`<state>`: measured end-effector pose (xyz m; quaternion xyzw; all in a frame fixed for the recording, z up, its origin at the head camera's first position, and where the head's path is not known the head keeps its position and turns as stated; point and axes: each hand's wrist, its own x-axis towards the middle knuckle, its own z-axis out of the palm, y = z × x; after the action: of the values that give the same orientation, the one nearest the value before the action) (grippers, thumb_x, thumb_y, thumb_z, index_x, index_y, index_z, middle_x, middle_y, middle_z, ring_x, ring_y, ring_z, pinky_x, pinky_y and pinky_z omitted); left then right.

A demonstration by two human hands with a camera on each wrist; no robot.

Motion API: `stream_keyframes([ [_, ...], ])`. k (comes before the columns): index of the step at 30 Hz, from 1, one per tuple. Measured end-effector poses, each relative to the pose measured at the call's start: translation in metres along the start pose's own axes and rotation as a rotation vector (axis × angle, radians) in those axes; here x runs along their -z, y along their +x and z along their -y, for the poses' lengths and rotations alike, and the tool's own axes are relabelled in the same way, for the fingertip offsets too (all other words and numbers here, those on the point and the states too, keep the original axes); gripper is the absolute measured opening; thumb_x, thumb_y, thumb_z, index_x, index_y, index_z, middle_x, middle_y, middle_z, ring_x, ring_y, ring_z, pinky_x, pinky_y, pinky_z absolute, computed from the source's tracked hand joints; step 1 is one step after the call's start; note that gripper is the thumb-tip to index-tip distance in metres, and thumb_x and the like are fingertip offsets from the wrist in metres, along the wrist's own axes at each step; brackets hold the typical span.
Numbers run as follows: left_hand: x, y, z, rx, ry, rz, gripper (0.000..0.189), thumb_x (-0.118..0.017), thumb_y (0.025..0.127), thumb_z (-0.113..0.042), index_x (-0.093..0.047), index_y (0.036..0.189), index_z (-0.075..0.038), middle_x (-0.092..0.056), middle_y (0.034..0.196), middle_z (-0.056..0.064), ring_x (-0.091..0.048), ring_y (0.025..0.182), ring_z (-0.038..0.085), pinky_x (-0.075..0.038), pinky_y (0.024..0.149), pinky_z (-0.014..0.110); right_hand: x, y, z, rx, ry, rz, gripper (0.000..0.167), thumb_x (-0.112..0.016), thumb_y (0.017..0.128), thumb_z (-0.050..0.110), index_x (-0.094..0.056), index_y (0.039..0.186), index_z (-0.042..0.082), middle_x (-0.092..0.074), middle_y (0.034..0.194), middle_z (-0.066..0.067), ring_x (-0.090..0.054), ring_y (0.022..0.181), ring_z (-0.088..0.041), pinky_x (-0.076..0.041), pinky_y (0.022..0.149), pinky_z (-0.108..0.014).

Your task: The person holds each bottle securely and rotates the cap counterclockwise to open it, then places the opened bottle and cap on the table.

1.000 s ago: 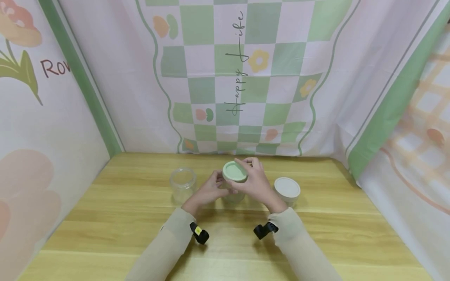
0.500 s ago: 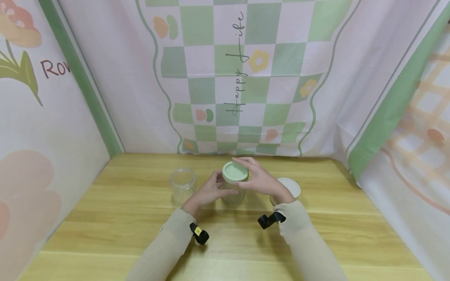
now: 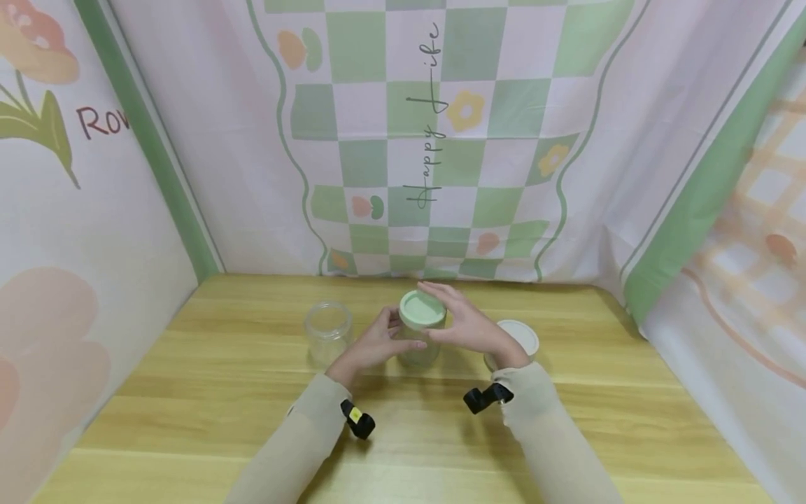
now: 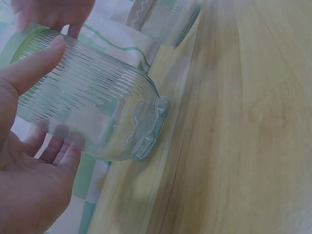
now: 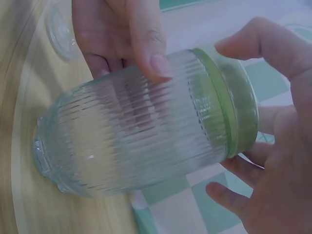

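Observation:
A ribbed clear glass jar [image 4: 92,87] with a green lid [image 3: 422,309] stands at the table's middle, its base at the wood. My left hand [image 3: 376,343] holds the jar's body, thumb on the near side and fingers behind the glass, as the left wrist view shows. My right hand [image 3: 471,323] spans the lid [image 5: 239,105] from the right. Its thumb lies at one edge of the rim and its fingers at the opposite edge. In the right wrist view the little finger sticks out away from the lid. The lid sits on the jar's mouth.
Left of my left hand stands a clear glass jar [image 3: 329,332] without a lid. A jar with a white lid [image 3: 521,336] stands to the right, partly behind my right wrist. A checkered curtain [image 3: 415,154] hangs at the back edge of the wooden table [image 3: 252,392].
My right hand has turned around the lid, its wrist moving outward to the right and its fingers leftward along the far rim. The left hand and the jar have stayed in place.

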<state>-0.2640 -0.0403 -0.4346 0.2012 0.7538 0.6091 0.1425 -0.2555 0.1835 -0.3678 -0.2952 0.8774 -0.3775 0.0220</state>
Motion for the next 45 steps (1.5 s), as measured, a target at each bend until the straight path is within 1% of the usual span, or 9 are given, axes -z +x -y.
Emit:
stream_keyframes([
  [4,0.0,0.0,0.0,-0.003,-0.005,0.001,0.094,-0.082,0.084,-0.04,-0.026,0.152,-0.009,-0.032,0.154,0.012,-0.031,0.143,0.035,-0.028,0.117,0.053,-0.004,0.0,0.004,-0.014,-0.027,-0.035,0.087,-0.076,0.088,0.036,-0.028,0.159,0.021,-0.021,0.163,-0.01,-0.021,0.146,-0.039,-0.031,0.105,-0.073],
  [8,0.0,0.0,0.0,0.006,-0.006,-0.002,0.095,-0.083,0.082,-0.043,-0.027,0.152,-0.011,-0.033,0.154,0.01,-0.031,0.143,0.034,-0.028,0.117,0.052,-0.009,-0.001,0.011,-0.035,-0.058,-0.095,0.087,-0.078,0.087,0.04,-0.031,0.158,0.017,-0.025,0.161,-0.01,-0.026,0.143,-0.038,-0.035,0.103,-0.07],
  [12,0.0,0.0,0.0,0.027,0.004,-0.011,0.098,-0.084,0.079,-0.048,-0.028,0.152,-0.013,-0.033,0.154,0.009,-0.031,0.144,0.032,-0.029,0.117,0.051,-0.016,-0.001,0.018,-0.052,-0.115,-0.183,0.087,-0.08,0.085,0.04,-0.037,0.155,0.012,-0.033,0.157,-0.014,-0.034,0.138,-0.038,-0.042,0.1,-0.065],
  [16,0.0,0.0,0.001,0.039,0.004,-0.016,0.099,-0.084,0.077,-0.05,-0.028,0.151,-0.014,-0.034,0.154,0.009,-0.031,0.144,0.033,-0.03,0.115,0.054,-0.024,-0.002,0.025,-0.103,-0.208,-0.272,0.088,-0.08,0.083,0.049,-0.042,0.152,0.008,-0.039,0.152,-0.017,-0.039,0.132,-0.037,-0.047,0.096,-0.06],
  [21,0.0,-0.001,0.001,0.038,-0.006,-0.016,0.099,-0.085,0.078,-0.049,-0.028,0.151,-0.015,-0.034,0.153,0.009,-0.03,0.144,0.035,-0.03,0.115,0.056,-0.03,-0.003,0.031,-0.162,-0.301,-0.332,0.088,-0.075,0.083,0.06,-0.046,0.15,0.01,-0.044,0.147,-0.015,-0.042,0.129,-0.034,-0.04,0.101,-0.058],
  [26,0.0,0.0,0.0,0.034,-0.017,-0.01,0.098,-0.085,0.079,-0.045,-0.026,0.152,-0.014,-0.033,0.152,0.01,-0.03,0.144,0.036,-0.03,0.115,0.055,-0.035,-0.003,0.033,-0.149,-0.379,-0.378,0.088,-0.074,0.083,0.061,-0.048,0.147,0.006,-0.047,0.143,-0.017,-0.045,0.124,-0.035,-0.036,0.104,-0.059],
  [34,0.001,0.001,0.001,0.034,0.003,-0.007,0.095,-0.082,0.083,-0.043,-0.025,0.153,-0.011,-0.031,0.153,0.013,-0.028,0.144,0.039,-0.028,0.115,0.058,-0.042,0.001,0.033,-0.118,-0.539,-0.472,0.088,-0.077,0.08,0.062,-0.054,0.142,0.004,-0.052,0.127,-0.02,-0.05,0.108,-0.033,-0.044,0.085,-0.046],
  [38,0.001,0.0,-0.001,0.046,0.012,-0.011,0.098,-0.082,0.082,-0.047,-0.024,0.154,-0.012,-0.03,0.155,0.014,-0.029,0.144,0.039,-0.029,0.115,0.058,-0.042,0.001,0.033,-0.094,-0.553,-0.479,0.082,-0.076,0.082,0.06,-0.059,0.137,0.002,-0.052,0.118,-0.02,-0.049,0.101,-0.032,-0.043,0.079,-0.042],
  [45,0.001,0.001,-0.001,0.039,0.002,-0.008,0.095,-0.081,0.084,-0.042,-0.024,0.153,-0.009,-0.029,0.155,0.016,-0.029,0.144,0.04,-0.029,0.115,0.057,-0.042,0.002,0.031,-0.058,-0.545,-0.472,0.076,-0.077,0.083,0.056,-0.062,0.131,-0.001,-0.051,0.113,-0.022,-0.05,0.098,-0.033,-0.046,0.081,-0.044],
])
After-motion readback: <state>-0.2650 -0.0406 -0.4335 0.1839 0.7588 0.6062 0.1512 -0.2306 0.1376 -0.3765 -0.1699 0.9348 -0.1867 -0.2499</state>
